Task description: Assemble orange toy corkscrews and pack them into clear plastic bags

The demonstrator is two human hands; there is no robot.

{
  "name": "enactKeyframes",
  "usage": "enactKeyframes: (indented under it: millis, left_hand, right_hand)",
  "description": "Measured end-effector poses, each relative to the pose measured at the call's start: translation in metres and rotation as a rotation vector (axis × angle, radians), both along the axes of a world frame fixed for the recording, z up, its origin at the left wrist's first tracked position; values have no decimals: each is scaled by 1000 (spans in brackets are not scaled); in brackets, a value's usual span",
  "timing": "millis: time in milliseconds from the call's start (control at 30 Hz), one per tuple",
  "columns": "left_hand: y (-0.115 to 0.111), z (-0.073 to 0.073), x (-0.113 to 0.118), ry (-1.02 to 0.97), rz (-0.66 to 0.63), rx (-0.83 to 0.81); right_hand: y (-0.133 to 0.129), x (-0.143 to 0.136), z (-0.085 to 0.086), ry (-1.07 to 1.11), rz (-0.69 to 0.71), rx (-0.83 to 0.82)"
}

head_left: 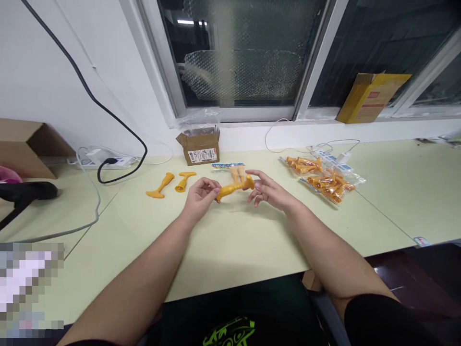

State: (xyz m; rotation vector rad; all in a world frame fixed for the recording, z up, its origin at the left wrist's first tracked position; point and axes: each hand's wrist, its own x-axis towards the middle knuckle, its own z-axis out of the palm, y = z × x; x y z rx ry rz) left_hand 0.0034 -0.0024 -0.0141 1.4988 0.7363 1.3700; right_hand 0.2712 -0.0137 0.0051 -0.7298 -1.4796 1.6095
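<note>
My left hand [203, 198] pinches one end of a yellow plastic piece [232, 189], which lies sideways above the table. At its wider right end is my right hand [268, 190], fingers apart and curved near it; whether they touch it is unclear. Behind the held piece, a clear bag [228, 166] with a colourful strip has yellow pieces in it. Two loose yellow pieces, one farther left [161, 186] and one nearer my left hand [184, 182], lie on the pale green table [223, 254].
Two clear bags of yellow pieces [302, 165] [329, 186] lie at the right, by a white power strip [333, 161]. A small open carton [202, 149] stands at the back. Black and grey cables, another power strip [122, 163] and a larger carton [25, 146] are at the left.
</note>
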Motion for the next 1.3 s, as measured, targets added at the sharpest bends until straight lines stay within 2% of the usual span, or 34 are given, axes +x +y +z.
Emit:
enactKeyframes:
  millis: [67, 133, 200, 300, 367, 433, 567, 700, 800, 900, 1000, 1167, 1300]
  left_hand:
    - [-7, -3, 8, 48, -92, -21]
    - [-11, -6, 11, 115, -100, 29]
    - [-14, -7, 11, 284, -24, 191]
    - [-17, -8, 12, 681, 149, 458]
    - [-19, -10, 16, 866, 224, 510]
    - [-20, -13, 22, 933, 274, 489]
    - [-18, -20, 32, 911, 295, 421]
    - [-13, -25, 32, 834, 288, 337]
    - [-10, -26, 31, 732, 319, 331]
    - [-9, -26, 31, 659, 344, 363]
    - [-9, -25, 32, 632, 280, 433]
    - [-12, -22, 32, 658, 162, 532]
    - [-13, -20, 33, 676, 91, 558]
  right_hand:
    - [-1, 5, 3, 8, 96, -60]
    - [-1, 12, 6, 43, 135, -90]
    - [-1, 23, 9, 118, 124, -97]
    - [0, 43, 14, 156, 143, -86]
    - [0, 53, 18, 66, 188, -73]
    - [0, 58, 20, -66, 227, -68]
    - [0, 54, 20, -246, 281, -91]
    - [1, 36, 10, -296, 285, -25]
    - [1, 17, -4, -360, 216, 135]
    - [-2, -5, -19, -581, -1, 433]
    - [-4, -26, -35, -771, -168, 686]
    - [8, -47, -58, -872, -219, 850]
    - [17, -51, -66, -938, -247, 906]
